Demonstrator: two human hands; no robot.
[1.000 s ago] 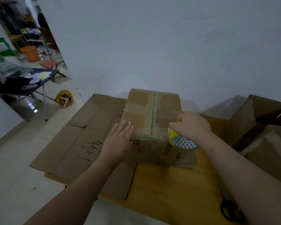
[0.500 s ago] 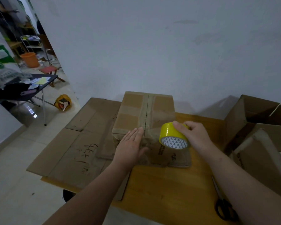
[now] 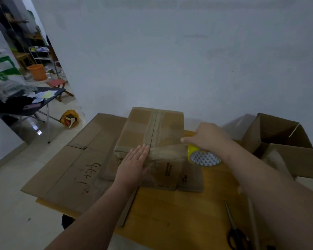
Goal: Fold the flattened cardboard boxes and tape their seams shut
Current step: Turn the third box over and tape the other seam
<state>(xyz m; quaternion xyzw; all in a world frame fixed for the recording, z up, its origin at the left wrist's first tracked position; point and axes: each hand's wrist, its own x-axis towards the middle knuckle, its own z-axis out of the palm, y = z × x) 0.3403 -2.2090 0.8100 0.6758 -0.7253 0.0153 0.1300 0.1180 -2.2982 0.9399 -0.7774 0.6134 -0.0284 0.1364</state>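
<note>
Spanning the near ground, a wooden table is seen, and across its left part a flattened cardboard sheet with dark handwriting is spread, overhanging the edge. On top of both, near the middle, the folded box is set. It is brown and closed, its two top flaps met at a centre seam with a glossy strip run along it (paler patches of old tape are also seen on the flaps). A band of clear tape is drawn tight along the box's near top edge, out toward the right. The left hand is laid flat on that edge, fingers straight and close together, pressed on the tape just left of the seam. The right hand is curled over the yellow tape roll, which is gripped just off the box's right corner, with the index finger stretched toward the box. Black-handled scissors are seen lying at the table's near right.
</note>
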